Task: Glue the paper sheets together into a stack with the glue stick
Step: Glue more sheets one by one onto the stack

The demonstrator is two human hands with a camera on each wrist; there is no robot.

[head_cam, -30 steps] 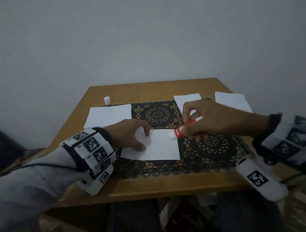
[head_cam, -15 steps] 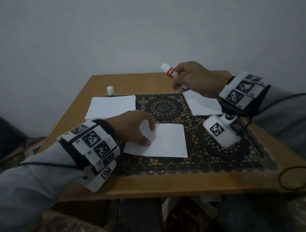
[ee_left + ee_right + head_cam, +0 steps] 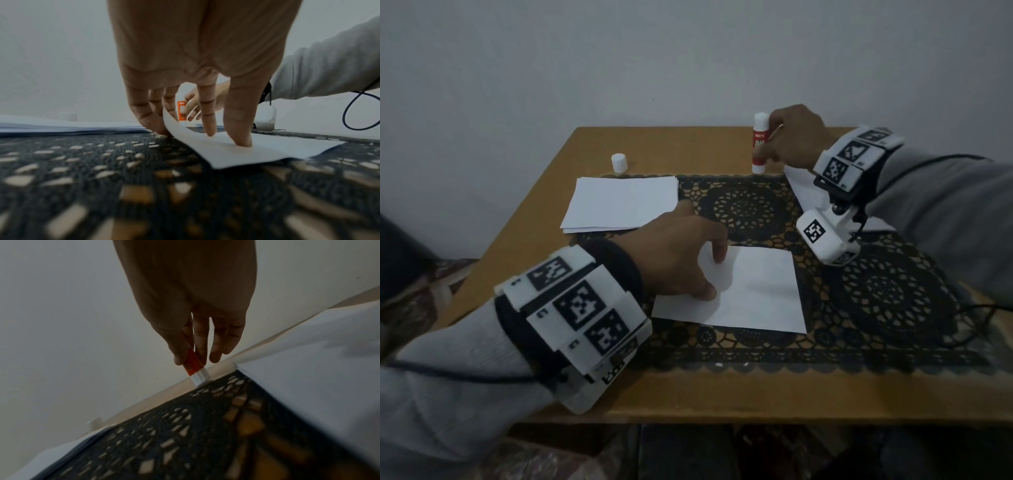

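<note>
Glue stick (image 3: pixel 760 144) stands upright at the tabletop's (image 3: pixel 709 397) twelve o'clock edge, pinched in your right hand (image 3: pixel 796 137); your left hand's (image 3: pixel 678 253) fingertips pin the light, floppy centre sheet (image 3: pixel 753 291), best lifted by an edge.

Your right hand (image 3: pixel 796 137) leaves the middle sheet (image 3: pixel 753 291), where it held the glue stick (image 3: pixel 759 144) lying tip-down, and swings to one o'clock; the stick now stands upright on the table (image 3: pixel 688 144) at the mat's (image 3: pixel 893 298) far edge.
</note>
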